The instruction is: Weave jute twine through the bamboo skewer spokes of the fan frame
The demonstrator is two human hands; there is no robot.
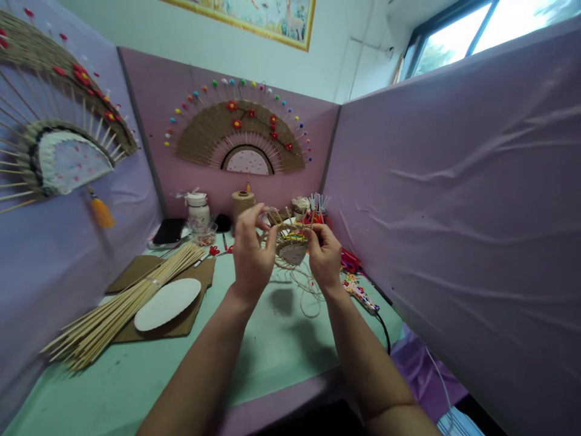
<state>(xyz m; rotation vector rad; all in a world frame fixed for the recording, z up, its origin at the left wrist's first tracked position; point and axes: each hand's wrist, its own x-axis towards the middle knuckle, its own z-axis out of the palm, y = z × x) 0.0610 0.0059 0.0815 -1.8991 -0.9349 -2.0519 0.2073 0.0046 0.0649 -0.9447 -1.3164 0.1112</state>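
Observation:
In front of me, above the table, hangs a small woven piece of jute twine point(285, 249) with short sticks poking up from its top edge and a pale rounded patch point(293, 254) at its middle. My left hand point(254, 248) grips its left side, fingers curled and thumb against the twine. At the right edge, my right hand point(324, 249) pinches the piece between thumb and fingers. Loose jute twine point(309, 310) trails from it down onto the table. My fingers hide part of both edges.
Thin bamboo sticks point(136, 297) and a white oval card point(167, 304) lie on brown cardboard point(181, 327) at left. A glue gun point(362, 295) with its cord lies right. Behind stand a twine spool point(242, 203) and a white bottle point(198, 209). Partitions carry finished fans point(290, 130).

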